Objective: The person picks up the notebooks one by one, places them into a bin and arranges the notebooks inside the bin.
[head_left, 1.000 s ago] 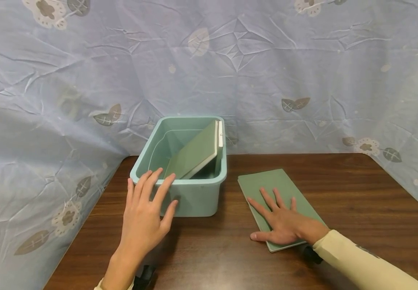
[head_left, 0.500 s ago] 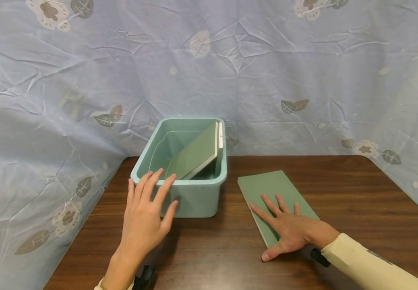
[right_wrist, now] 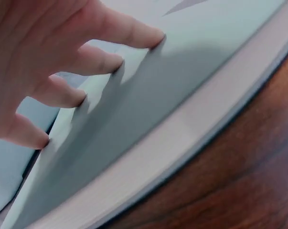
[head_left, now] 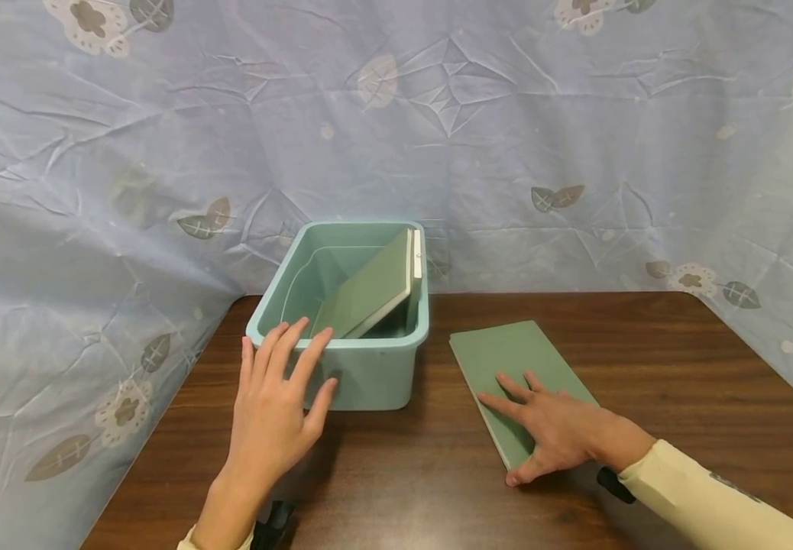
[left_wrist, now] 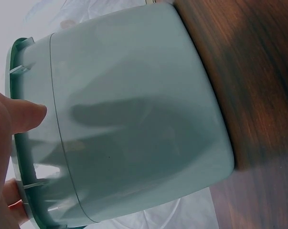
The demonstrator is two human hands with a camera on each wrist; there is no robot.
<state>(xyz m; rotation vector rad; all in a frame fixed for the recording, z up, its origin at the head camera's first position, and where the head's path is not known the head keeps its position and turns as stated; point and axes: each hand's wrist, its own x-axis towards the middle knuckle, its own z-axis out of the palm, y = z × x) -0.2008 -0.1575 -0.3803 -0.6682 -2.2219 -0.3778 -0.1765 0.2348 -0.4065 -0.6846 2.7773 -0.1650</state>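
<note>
A green hardcover book lies flat on the table, its cream page edges showing in the right wrist view. My right hand rests on the near part of its cover, fingertips touching it and thumb by the near corner. At the near rim of a pale teal plastic bin is my left hand, fingers spread and loosely bent. The left thumb points along the bin's outer wall; whether it touches is unclear. Another green book leans inside the bin against its right wall.
A brown wood-grain table carries everything. Behind it and at both sides hangs a wrinkled grey-blue floral cloth. A white strip shows at the bin's right inner wall, beside the leaning book.
My right hand has slid toward the near right over the flat book, its fingers bending more and the thumb reaching the near corner. My left hand and the bin have stayed put.
</note>
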